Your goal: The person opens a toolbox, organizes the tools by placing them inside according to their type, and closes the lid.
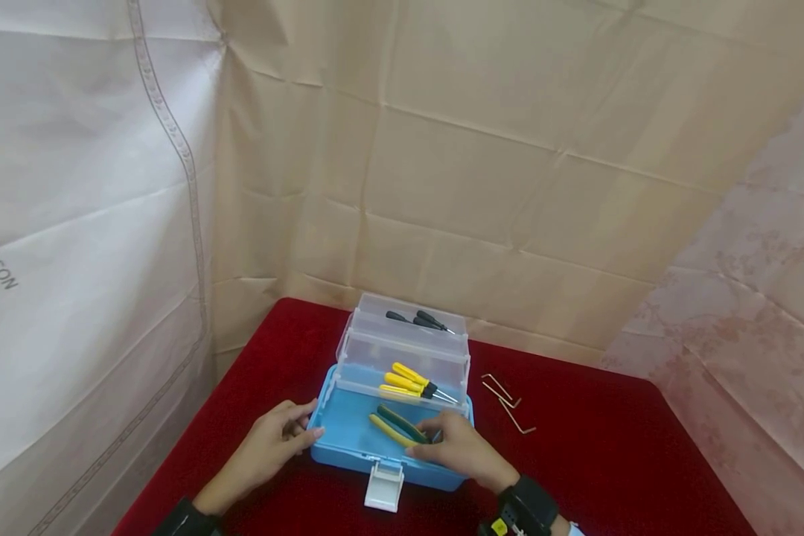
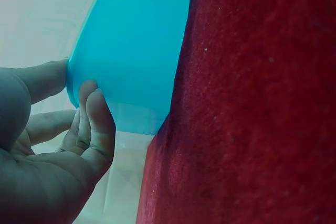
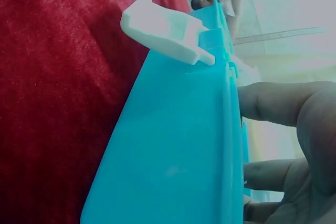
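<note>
A blue toolbox stands with its clear lid and trays folded back and its white latch hanging down in front. My left hand grips the box's left rim between thumb and fingers; the left wrist view shows the blue side wall there. Inside the box, at its right part, my right hand holds pliers with one green and one yellow handle. Their head is mostly hidden by the fingers. In the right wrist view the front wall hides the pliers.
Yellow-handled screwdrivers lie in the lower clear tray, and black-handled ones in the upper tray. Several hex keys rest on the red cloth right of the box. Cloth sheets hang behind the table.
</note>
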### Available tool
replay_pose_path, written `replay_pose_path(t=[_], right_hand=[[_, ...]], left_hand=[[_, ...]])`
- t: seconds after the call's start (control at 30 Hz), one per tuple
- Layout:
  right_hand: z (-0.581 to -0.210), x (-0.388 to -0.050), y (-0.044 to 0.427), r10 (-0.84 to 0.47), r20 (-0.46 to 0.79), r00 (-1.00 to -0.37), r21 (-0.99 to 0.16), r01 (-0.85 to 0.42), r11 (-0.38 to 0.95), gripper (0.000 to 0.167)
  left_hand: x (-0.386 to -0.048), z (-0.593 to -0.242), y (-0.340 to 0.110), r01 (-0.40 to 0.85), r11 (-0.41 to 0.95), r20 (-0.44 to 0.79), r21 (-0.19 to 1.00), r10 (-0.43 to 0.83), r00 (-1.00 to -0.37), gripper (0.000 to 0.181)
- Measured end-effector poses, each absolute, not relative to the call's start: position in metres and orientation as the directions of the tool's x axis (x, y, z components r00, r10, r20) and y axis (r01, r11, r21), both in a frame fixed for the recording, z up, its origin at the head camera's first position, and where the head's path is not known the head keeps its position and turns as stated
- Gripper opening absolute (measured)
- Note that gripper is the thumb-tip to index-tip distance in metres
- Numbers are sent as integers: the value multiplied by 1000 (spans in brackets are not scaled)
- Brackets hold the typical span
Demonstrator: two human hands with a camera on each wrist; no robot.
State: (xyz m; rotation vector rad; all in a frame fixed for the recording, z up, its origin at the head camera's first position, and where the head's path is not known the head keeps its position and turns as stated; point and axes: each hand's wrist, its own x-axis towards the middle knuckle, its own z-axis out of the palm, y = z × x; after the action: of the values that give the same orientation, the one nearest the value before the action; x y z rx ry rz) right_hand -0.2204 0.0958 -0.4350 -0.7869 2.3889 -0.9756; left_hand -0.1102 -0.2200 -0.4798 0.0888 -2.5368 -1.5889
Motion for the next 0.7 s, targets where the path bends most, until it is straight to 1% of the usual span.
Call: replay_pose_path(t=[0.13,0.27,0.47,0.7], right_hand=[[-436,-221,92,-636,-217,-740,-741,-299,601,46],[-437,-223,88,-636,-238,-734,-745,-283,604,41],[-445,-226,84,-646,-235,-727,-711,-325,624,29],[-446,-230,81,-663,-241,-709,-705,-342,621,30]], left_hand=[[-111,-479,-219,14,431,80,902,-134,-988,57],[-111,-478,-219,8,429,74,903,-136,-988,57],[-110,-478,-219,25,432,81,902,-112,-990,58],[-110,-477,-220,20,431,79,902,-119,-990,58]])
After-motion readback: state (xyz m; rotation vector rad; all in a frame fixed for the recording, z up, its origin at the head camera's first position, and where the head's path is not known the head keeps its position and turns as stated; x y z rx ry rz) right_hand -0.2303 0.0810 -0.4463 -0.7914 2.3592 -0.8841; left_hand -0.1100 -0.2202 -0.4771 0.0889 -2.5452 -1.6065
